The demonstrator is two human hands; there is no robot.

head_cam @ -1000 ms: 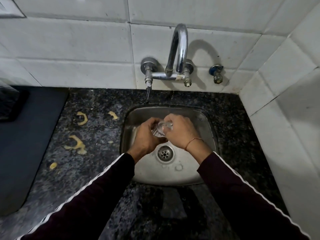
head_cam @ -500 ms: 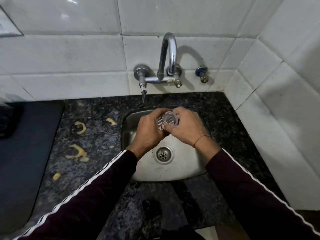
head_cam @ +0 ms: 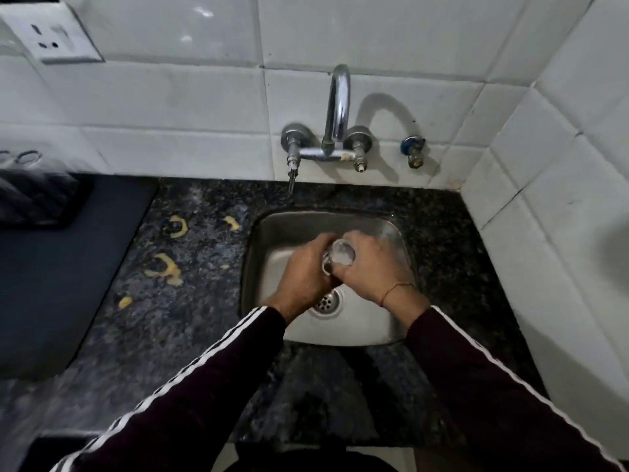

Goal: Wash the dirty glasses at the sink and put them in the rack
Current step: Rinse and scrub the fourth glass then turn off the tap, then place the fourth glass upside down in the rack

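Small clear glass tumbler (head_cam: 340, 255) | frame centre, over steel sink (head_cam: 381, 330) | gripped by left hand (head_cam: 303, 274) and right hand (head_cam: 372, 267)

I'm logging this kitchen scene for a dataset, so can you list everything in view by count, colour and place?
glass: one, clear, held over the sink between both hands
sink: one, steel, set in the counter
drain: one, steel, in the sink floor
tap: one, chrome, on the wall above the sink
small valve: one, blue and brass, on the wall right of the tap
counter: one, dark speckled stone, around the sink
yellow scraps: several, on the counter left of the sink
mat: one, dark, far left
wall socket: one, white, upper left
tiles: white, on both walls
left hand: grips the glass
right hand: grips the glass
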